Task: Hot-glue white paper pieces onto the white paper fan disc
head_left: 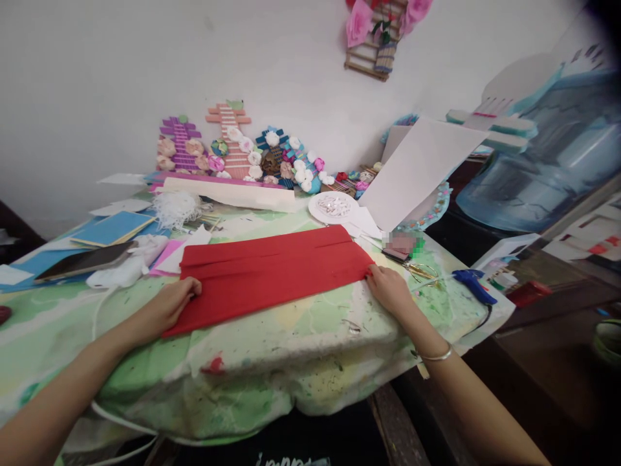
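Observation:
A folded red sheet (272, 272) lies in a long flat strip across the table in front of me; paper or cloth, I cannot tell. At its left end my left hand (175, 303) is closed on the edge, fingers curled and thumb against the sheet. The right end is pinched by my right hand (389, 291), whose wrist carries a silver bangle (436, 353). Two slits or creases run along the sheet's far side. Gold-handled scissors (421, 273) lie just beyond my right hand.
A patterned green cloth (291, 343) covers the table. A white plate of small pieces (334, 207) stands behind the sheet. To the right lies a blue glue gun (473, 285). Leftward are a dark phone (85, 261), a white cable and papers. Flower crafts (233, 145) line the wall.

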`<state>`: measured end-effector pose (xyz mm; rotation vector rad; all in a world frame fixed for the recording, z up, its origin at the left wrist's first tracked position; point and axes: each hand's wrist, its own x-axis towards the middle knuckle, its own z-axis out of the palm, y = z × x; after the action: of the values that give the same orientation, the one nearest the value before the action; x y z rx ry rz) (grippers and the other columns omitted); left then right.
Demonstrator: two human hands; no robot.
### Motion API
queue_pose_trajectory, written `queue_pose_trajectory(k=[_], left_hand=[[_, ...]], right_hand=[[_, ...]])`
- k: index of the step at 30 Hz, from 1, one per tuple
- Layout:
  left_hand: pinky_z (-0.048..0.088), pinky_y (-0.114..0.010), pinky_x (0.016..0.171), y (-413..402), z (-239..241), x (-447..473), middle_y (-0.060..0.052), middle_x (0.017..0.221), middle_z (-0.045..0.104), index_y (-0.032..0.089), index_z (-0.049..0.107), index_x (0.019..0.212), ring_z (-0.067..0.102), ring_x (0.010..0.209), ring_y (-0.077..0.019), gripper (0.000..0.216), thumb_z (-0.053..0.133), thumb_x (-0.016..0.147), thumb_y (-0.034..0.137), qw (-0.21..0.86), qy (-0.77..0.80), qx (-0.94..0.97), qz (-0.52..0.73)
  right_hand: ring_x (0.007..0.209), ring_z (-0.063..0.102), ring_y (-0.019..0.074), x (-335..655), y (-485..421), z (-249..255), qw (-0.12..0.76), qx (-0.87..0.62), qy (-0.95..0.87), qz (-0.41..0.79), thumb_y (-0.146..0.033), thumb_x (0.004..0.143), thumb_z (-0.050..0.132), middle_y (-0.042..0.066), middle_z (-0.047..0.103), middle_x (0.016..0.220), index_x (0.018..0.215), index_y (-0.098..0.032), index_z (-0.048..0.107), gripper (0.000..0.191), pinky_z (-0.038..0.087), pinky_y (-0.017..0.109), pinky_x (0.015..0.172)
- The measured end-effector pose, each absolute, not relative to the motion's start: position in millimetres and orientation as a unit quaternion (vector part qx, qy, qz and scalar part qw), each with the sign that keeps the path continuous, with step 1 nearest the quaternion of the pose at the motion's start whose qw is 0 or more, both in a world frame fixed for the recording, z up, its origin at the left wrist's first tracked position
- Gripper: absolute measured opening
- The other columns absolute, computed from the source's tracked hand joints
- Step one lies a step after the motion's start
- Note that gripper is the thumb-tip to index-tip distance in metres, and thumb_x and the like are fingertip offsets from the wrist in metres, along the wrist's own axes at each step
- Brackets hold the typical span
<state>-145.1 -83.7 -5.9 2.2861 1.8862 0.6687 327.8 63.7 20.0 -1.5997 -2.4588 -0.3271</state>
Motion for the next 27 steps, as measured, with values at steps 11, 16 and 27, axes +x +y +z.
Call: queue_pose_trajectory(k=[11,16,27], left_hand=[[0.046,-0.029,0.075,-92,5,-145,-0.007,0.091,0.065,0.019,0.056,0.089,0.059,0.084,-0.0208,0.031,0.036,0.081,0.041,0.092,0.649,0.71,0.257],[0.046,-0.027,0.073,-104,28,-136,-0.006,0.099,0.064,0.016,0.061,0.091,0.058,0.089,-0.0205,0.035,0.05,0.077,0.045,0.074,0.722,0.623,0.293],[0.039,-0.035,0.096,-131,17,-76,-0.006,0.122,0.057,0.023,0.054,0.121,0.05,0.113,-0.0231,0.044,0.046,0.084,0.046,-0.058,0.58,0.792,0.181]], right_hand=[[0.127,0.034,0.0276,334,36,5,0.071,-0.518,-0.849,-0.081,-0.041,0.091,0.029,0.016,0.045,0.133,0.134,-0.02,0.041,0.049,0.028,0.044,0.098],[0.127,0.034,0.0291,335,37,9,0.049,-0.506,-0.858,-0.076,-0.041,0.091,0.028,0.016,0.045,0.133,0.135,-0.025,0.04,0.048,0.031,0.047,0.094],[0.129,0.031,0.0346,335,39,12,0.012,-0.485,-0.873,-0.056,-0.041,0.092,0.026,0.019,0.042,0.132,0.137,-0.035,0.033,0.046,0.032,0.058,0.09]])
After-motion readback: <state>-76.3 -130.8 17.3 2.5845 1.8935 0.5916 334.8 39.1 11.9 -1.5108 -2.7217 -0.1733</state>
